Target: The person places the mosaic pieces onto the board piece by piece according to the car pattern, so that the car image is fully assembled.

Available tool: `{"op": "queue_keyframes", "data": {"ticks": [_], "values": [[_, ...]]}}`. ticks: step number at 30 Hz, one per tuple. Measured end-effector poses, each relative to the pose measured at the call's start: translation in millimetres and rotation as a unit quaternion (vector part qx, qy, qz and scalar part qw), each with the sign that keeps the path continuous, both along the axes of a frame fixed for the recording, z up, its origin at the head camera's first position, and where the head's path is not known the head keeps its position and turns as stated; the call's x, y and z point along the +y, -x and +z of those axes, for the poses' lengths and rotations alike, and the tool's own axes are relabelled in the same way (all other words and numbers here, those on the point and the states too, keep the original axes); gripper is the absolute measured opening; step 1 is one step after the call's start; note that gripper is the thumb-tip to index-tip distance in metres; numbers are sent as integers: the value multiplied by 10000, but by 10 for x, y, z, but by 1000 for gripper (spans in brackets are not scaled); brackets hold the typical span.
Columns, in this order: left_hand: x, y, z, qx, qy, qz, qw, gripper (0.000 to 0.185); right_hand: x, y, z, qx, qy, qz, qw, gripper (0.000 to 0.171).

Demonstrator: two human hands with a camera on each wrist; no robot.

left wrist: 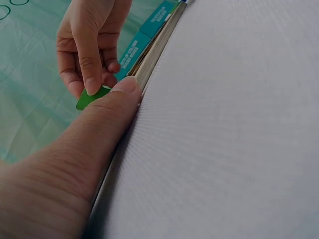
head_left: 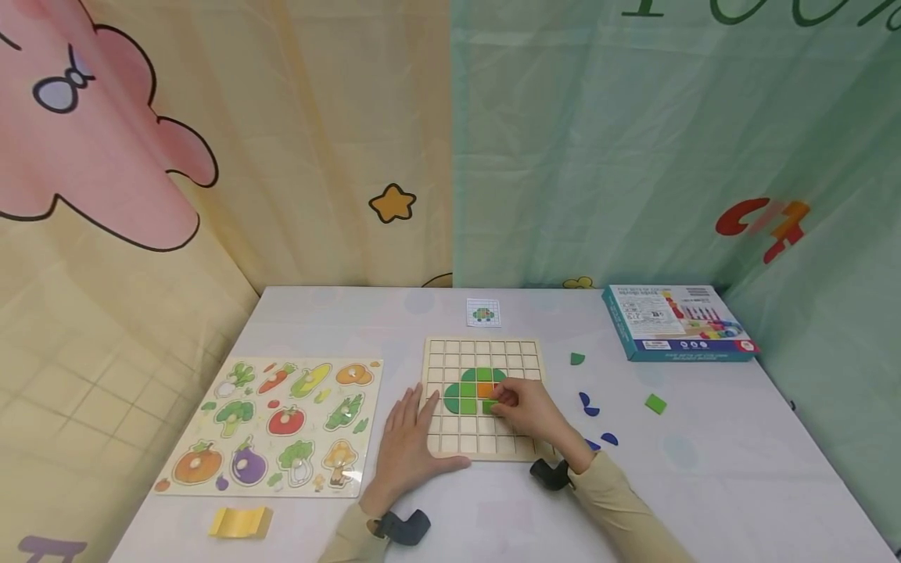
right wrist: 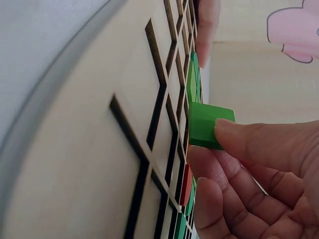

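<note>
- One yellow bent strip lies nearest the person, towards 8 o'clock from the middle of the gridded wooden board; 12 o'clock points away from the person.
- Left hand comes in at 8 o'clock, fingers straight and spread, with fingertips at the board's left edge and the thumb at its near edge.
- Right hand reaches in from about 4 o'clock, pinching a green square tile between thumb and fingers.
- That tile lies at roughly 9 o'clock from the right fingertips, over the middle of the board; being square, it shows no long axis. It stands tilted out from the surface, the relation that seems to matter most; whether its lower edge touches, I cannot tell. The right hand is the nearer one.
- An orange square tile sits in the grid just towards 12 o'clock from the held piece, among other green tiles.
- The vegetable puzzle is at 9 o'clock.
- Blue half-round pieces lie between 3 and 4 o'clock, a loose green square at 3.
- A green quarter-round piece rests at 2 o'clock.
- Farther off, a printed pattern card lies at 12 o'clock and a teal-edged box at 2.
</note>
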State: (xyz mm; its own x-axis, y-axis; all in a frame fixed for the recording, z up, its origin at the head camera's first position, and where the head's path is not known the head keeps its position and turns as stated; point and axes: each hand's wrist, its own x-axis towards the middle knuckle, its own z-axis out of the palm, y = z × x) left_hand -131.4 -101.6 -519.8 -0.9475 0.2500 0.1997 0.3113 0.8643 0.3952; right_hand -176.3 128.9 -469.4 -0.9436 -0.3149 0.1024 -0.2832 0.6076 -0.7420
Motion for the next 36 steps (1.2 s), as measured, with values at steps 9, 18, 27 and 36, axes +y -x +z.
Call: {"op": "queue_keyframes", "data": {"ticks": [9,18,27,36], "values": [[-2,3,-11,12,33,-16,10000,117,-59,13,-15,1,-29,117,9999,10],[-4,0,6,22,72,-30,10000,117,-63,55,-42,51,-261,-131,9996,9],[5,4,-9,41,33,-32,10000,117,-94,68,-18,295,-976,-396,9940,8],[-2,10,-29,115,54,-21,9999,117,-85,60,-35,228,-1016,-412,9937,8]]}}
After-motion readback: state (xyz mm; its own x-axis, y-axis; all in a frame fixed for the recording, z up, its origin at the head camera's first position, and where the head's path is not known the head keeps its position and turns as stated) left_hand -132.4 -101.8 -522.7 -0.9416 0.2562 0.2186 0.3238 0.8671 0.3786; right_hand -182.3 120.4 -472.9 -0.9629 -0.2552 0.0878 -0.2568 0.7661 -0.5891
